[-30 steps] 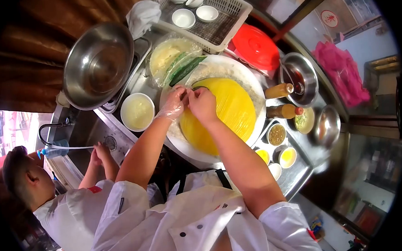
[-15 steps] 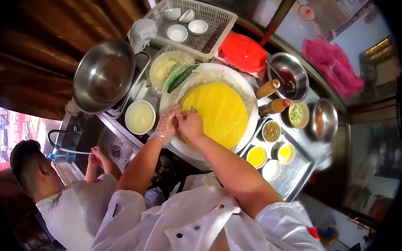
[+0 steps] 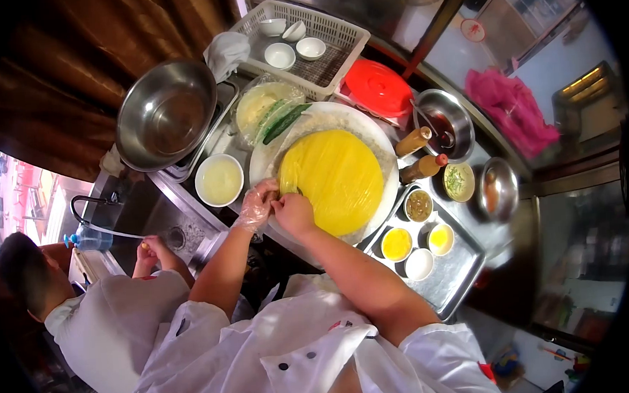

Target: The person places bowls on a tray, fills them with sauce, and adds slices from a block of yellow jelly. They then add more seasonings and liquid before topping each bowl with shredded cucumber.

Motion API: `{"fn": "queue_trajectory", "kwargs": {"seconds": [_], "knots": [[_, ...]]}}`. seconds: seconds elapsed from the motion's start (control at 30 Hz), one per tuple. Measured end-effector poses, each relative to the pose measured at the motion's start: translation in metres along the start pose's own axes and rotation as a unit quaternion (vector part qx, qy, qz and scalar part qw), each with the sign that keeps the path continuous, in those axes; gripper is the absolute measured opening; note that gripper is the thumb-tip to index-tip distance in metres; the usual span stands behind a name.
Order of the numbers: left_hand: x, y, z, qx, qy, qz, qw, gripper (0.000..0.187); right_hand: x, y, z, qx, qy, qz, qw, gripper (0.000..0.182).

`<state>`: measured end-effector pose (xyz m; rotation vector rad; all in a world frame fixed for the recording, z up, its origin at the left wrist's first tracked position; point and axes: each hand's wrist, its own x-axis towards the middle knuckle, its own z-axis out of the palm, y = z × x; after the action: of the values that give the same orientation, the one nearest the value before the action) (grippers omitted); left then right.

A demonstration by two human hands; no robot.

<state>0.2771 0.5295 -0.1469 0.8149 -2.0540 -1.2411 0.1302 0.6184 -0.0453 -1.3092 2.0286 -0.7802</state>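
Observation:
A round yellow sheet (image 3: 335,177), glossy and wrinkled as if under clear film, lies on a large white round board (image 3: 383,146). My left hand (image 3: 257,205), in a clear plastic glove, is closed at the sheet's lower left edge. Beside it my bare right hand (image 3: 294,213) is closed too, its fingertips bent in and close to the left ones. What the fingers pinch is too small and covered to make out. A cucumber (image 3: 286,123) rests at the board's upper left, next to a plastic-wrapped bowl (image 3: 256,107).
Left of the board stand a white bowl of pale liquid (image 3: 219,180) and a big steel basin (image 3: 166,115). On the right are bottles (image 3: 423,168), a steel bowl with a ladle (image 3: 459,114) and a tray (image 3: 460,263) with several small bowls. A co-worker (image 3: 115,321) is at the sink.
Both my hands have shifted slightly toward me along the sheet's edge, still close together. The co-worker's head has moved down and left. The view has shifted a little.

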Motion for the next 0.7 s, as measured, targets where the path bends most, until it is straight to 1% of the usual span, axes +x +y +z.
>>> {"fn": "queue_trajectory", "kwargs": {"seconds": [0.03, 0.07, 0.1, 0.13, 0.17, 0.23, 0.27, 0.33, 0.37, 0.43, 0.47, 0.53, 0.57, 0.63, 0.67, 0.7], "knots": [[0.007, 0.007, 0.0, -0.002, 0.0, 0.001, 1.0, 0.031, -0.002, 0.001, 0.001, -0.012, -0.002, -0.009, 1.0, 0.029], [0.017, 0.019, 0.001, -0.026, 0.032, -0.072, 0.997, 0.031, -0.004, -0.001, 0.001, -0.014, 0.0, -0.008, 1.0, 0.029], [0.029, 0.025, 0.0, -0.05, 0.062, -0.144, 0.986, 0.031, -0.006, -0.001, 0.0, -0.023, -0.027, -0.004, 0.999, 0.027], [0.043, 0.008, 0.001, -0.05, 0.05, -0.123, 0.99, 0.033, -0.011, -0.002, -0.002, -0.032, -0.054, 0.002, 0.998, 0.026], [0.06, 0.014, 0.002, -0.056, 0.046, -0.123, 0.99, 0.033, -0.016, -0.003, -0.003, -0.036, -0.053, 0.007, 0.998, 0.026], [0.097, 0.044, 0.005, -0.199, -0.024, -0.113, 0.973, 0.042, -0.028, -0.005, -0.004, -0.068, -0.062, -0.02, 0.996, 0.027], [0.111, 0.048, 0.008, -0.204, -0.029, -0.115, 0.972, 0.042, -0.033, -0.005, -0.002, -0.071, -0.061, -0.014, 0.996, 0.027], [0.131, 0.051, 0.012, -0.022, -0.071, -0.04, 0.996, 0.043, -0.042, -0.004, 0.001, -0.119, -0.08, -0.024, 0.989, 0.027], [0.136, 0.055, 0.011, -0.027, -0.075, -0.041, 0.996, 0.043, -0.044, -0.007, -0.001, -0.121, -0.08, -0.019, 0.989, 0.027], [0.136, 0.06, 0.012, 0.027, -0.138, -0.013, 0.99, 0.046, -0.052, -0.009, -0.008, -0.104, -0.102, -0.047, 0.988, 0.025], [0.13, 0.055, 0.013, 0.023, -0.14, -0.018, 0.99, 0.046, -0.057, -0.009, -0.012, -0.105, -0.107, -0.042, 0.988, 0.025], [0.121, 0.045, 0.011, 0.055, -0.127, 0.048, 0.989, 0.049, -0.064, -0.008, -0.022, -0.108, -0.127, -0.078, 0.983, 0.026], [0.114, 0.048, 0.011, 0.054, -0.128, 0.047, 0.989, 0.049, -0.069, -0.008, -0.029, -0.108, -0.128, -0.077, 0.983, 0.026], [0.092, 0.056, 0.01, 0.081, -0.073, 0.068, 0.992, 0.047, -0.083, -0.008, -0.046, -0.088, -0.153, -0.132, 0.975, 0.028], [0.082, 0.062, 0.014, 0.081, -0.073, 0.067, 0.992, 0.047, -0.092, -0.005, -0.054, -0.087, -0.154, -0.131, 0.975, 0.028], [0.074, 0.068, 0.019, 0.102, -0.041, 0.045, 0.993, 0.044, -0.099, -0.002, -0.061, -0.061, -0.155, -0.124, 0.978, 0.028]]}}
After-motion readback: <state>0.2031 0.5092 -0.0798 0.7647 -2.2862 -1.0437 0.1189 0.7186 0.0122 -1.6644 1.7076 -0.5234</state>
